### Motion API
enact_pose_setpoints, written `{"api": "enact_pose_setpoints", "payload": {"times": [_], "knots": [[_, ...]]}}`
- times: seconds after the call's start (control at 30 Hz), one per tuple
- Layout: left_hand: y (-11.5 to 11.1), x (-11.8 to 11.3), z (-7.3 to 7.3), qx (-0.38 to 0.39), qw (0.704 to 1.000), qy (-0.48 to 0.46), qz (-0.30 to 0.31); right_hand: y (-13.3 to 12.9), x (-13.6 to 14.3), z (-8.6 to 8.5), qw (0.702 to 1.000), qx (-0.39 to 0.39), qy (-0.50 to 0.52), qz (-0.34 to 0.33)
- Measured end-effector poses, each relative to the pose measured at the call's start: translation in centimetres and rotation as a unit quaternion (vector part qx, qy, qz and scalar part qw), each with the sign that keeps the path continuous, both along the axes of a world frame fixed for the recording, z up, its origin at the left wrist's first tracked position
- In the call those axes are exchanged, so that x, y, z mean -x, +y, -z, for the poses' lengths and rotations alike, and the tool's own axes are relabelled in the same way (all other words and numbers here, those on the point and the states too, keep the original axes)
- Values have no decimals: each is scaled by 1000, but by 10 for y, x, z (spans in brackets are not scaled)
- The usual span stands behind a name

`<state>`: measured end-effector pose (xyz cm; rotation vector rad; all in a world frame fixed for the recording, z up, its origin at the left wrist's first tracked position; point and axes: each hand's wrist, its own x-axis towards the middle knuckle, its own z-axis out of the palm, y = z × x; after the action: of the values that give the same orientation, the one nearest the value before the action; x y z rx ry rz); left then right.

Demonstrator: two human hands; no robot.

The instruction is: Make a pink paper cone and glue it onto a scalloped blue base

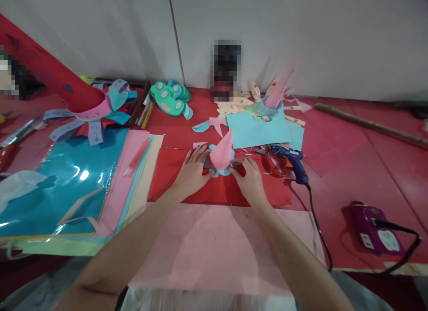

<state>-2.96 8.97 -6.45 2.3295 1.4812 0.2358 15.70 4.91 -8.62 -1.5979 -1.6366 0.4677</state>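
A pink paper cone (pixel 221 154) stands point up on a light-blue scalloped paper base (pixel 221 173), with greyish strips showing at its sides. My left hand (pixel 192 173) rests to the left of it, fingers stretched out and the thumb touching the base's edge. On the other side, my right hand (pixel 249 179) has thumb and index finger pinched at the base's right edge; its other fingers curl under. Beneath the paper piece lies a red board (pixel 187 190). A blue glue gun (pixel 296 164) lies beside a roll of tape (pixel 277 161), right of my right hand.
Light-blue paper (pixel 257 128) and a second pink cone (pixel 281 88) are behind. Green frog-like cutouts (pixel 170 99) lie at back left. Layered coloured sheets (pixel 83 168) and a large red cone (pixel 67 79) occupy the left. A purple power adapter (pixel 376 231) with cords sits right.
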Motion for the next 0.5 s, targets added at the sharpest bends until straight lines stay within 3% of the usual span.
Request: {"api": "enact_pose_setpoints", "payload": {"times": [0.5], "knots": [[-2, -2, 0, -16, 1000, 0, -3, 0, 0, -1, 1000, 5, -10, -5]]}}
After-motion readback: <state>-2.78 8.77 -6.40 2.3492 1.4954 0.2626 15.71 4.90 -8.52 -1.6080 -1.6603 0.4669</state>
